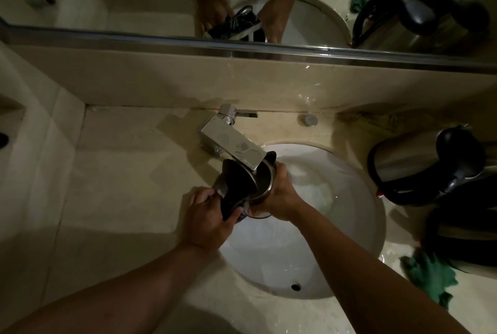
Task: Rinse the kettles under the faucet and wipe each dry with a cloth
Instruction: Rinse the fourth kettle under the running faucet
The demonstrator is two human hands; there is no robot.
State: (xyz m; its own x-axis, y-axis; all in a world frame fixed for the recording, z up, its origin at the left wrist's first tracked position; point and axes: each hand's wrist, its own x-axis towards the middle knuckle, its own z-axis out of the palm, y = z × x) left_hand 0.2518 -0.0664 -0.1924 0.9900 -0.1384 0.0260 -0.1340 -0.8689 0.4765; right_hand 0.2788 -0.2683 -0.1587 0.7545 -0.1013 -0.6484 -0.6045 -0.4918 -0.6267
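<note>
A person holds a steel kettle (262, 183) over the white sink (357, 199), its open mouth tucked directly under the faucet (231, 145) spout, lid (236, 180) swung back. The left hand (207, 215) has its grip curled round the black handle; the right hand (279, 196) wraps its fingers round the metal body. Whether water is running cannot be told in the dim light.

Wet steel is likely slippery and the kettle grows heavier as it fills, so the handle looks the surest hold, with the other hand steadying the body. The spout edge sits just above the rim, leaving little room to lift; the way out seems down and toward the near side of the basin. Two more kettles (419, 164) crowd the worktop (121, 172) at right, beside a green cloth (430, 274); the left side offers open space.
</note>
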